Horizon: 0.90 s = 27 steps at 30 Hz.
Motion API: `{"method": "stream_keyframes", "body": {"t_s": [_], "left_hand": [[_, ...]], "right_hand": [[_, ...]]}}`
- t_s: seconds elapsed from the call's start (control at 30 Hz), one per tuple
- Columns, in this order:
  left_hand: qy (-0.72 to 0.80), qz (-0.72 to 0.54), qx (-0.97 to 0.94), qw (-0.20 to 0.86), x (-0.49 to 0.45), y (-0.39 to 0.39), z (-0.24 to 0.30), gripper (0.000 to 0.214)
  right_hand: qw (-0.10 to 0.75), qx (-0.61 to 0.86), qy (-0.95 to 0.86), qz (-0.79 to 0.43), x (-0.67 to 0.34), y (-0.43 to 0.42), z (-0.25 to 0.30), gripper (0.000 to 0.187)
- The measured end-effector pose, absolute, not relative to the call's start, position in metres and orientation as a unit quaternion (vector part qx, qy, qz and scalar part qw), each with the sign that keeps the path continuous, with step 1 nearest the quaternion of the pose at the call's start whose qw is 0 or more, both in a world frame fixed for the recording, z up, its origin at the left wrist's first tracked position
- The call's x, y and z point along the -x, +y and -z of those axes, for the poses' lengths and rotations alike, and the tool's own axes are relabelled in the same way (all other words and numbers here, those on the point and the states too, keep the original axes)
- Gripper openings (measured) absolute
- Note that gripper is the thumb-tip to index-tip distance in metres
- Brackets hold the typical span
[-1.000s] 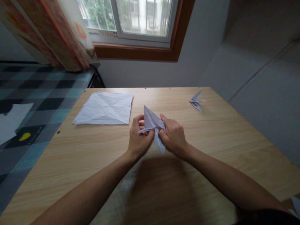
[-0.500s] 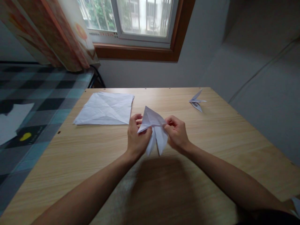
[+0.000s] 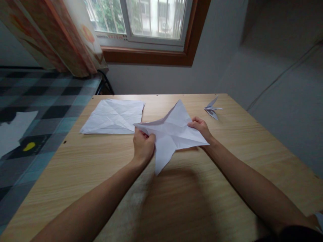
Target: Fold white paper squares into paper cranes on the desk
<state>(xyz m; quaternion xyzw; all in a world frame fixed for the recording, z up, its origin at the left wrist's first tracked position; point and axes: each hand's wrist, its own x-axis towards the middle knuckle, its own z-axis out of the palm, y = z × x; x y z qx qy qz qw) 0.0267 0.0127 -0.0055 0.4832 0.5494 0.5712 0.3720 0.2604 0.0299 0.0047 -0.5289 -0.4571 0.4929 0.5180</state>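
Mid-frame, the left hand [image 3: 143,145] and right hand [image 3: 202,127] gripped 1 creased white paper [image 3: 169,130] over the pale wooden table [image 3: 101,158]. A brown-framed window [image 3: 155,20] stood at top centre, an orange curtain [image 3: 59,37] at upper left.

Above the smooth, wood-grained table [image 3: 252,141] I see matt, creased paper [image 3: 170,129]; beside the table, dull cloth [image 3: 50,101].
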Motion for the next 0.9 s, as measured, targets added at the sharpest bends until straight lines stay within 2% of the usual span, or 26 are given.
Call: {"method": "stream_keyframes", "body": {"t_s": [0.13, 0.27, 0.33, 0.4, 0.5, 0.53, 0.6, 0.67, 0.73, 0.83, 0.9], "left_hand": [[0.526, -0.579, -0.459, 0.421, -0.026, 0.016, 0.007, 0.047], [0.509, -0.578, -0.455, 0.447, -0.027, 0.017, 0.009, 0.063], [0.515, -0.573, -0.461, 0.441, -0.027, 0.016, 0.010, 0.066], [0.539, -0.558, -0.481, 0.409, -0.028, 0.014, 0.009, 0.061], [0.595, -0.505, -0.548, 0.301, -0.028, 0.010, 0.004, 0.034], [0.610, -0.477, -0.577, 0.260, -0.028, 0.008, 0.002, 0.024], [0.624, -0.423, -0.627, 0.197, -0.026, 0.006, -0.002, 0.019], [0.615, -0.395, -0.664, 0.156, -0.024, 0.005, -0.003, 0.020], [0.595, -0.397, -0.692, 0.094, -0.022, 0.005, -0.003, 0.013], [0.517, -0.364, -0.774, 0.020, -0.019, 0.007, 0.000, 0.033], [0.430, -0.270, -0.860, 0.047, -0.019, 0.009, 0.002, 0.042]], "right_hand": [[0.487, 0.550, -0.457, -0.501, -0.285, 0.035, -0.006, 0.048], [0.391, 0.584, -0.550, -0.451, -0.305, 0.037, -0.007, 0.043], [0.333, 0.612, -0.618, -0.364, -0.309, 0.037, -0.008, 0.036], [0.281, 0.648, -0.678, -0.205, -0.305, 0.035, -0.011, 0.033], [0.236, 0.646, -0.723, 0.067, -0.287, 0.026, -0.014, 0.026], [0.228, 0.627, -0.737, 0.109, -0.279, 0.022, -0.013, 0.020], [0.213, 0.560, -0.796, 0.089, -0.264, 0.016, -0.009, 0.016], [0.189, 0.463, -0.866, 0.013, -0.253, 0.011, 0.000, 0.024], [0.165, 0.435, -0.884, -0.029, -0.248, 0.010, 0.009, 0.042], [0.120, 0.443, -0.887, -0.040, -0.246, 0.010, 0.017, 0.071], [0.093, 0.443, -0.891, -0.037, -0.246, 0.010, 0.018, 0.085]]}}
